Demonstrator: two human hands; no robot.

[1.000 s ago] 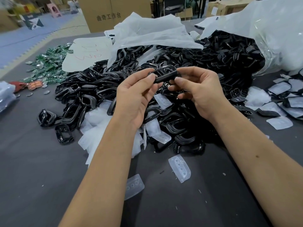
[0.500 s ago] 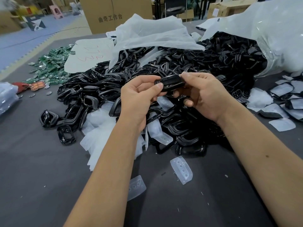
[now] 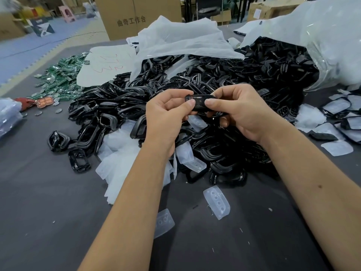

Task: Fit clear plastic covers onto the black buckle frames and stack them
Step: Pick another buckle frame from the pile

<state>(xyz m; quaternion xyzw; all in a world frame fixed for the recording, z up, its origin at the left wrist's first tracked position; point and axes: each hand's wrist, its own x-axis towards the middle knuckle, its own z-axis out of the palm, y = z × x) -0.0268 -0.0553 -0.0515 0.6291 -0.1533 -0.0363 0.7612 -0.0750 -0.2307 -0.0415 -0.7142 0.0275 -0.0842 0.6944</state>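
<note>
Two hands (image 3: 168, 112) (image 3: 240, 110), glossy black buckle frame (image 3: 200, 102) pinched between

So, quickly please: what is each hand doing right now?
Left hand: pinches the left end of the black buckle frame.
Right hand: pinches the same frame's right end.

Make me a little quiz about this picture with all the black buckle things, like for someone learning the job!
1. True or false: both hands pinch the same black buckle frame.
2. Which lies nearer the person on the table? A) the clear cover B) the green parts.
3. Fill in: the big pile of black frames spills from a clear plastic ____.

Key: 1 true, the left hand and the right hand both pinch it; 2 A; 3 bag.
</note>
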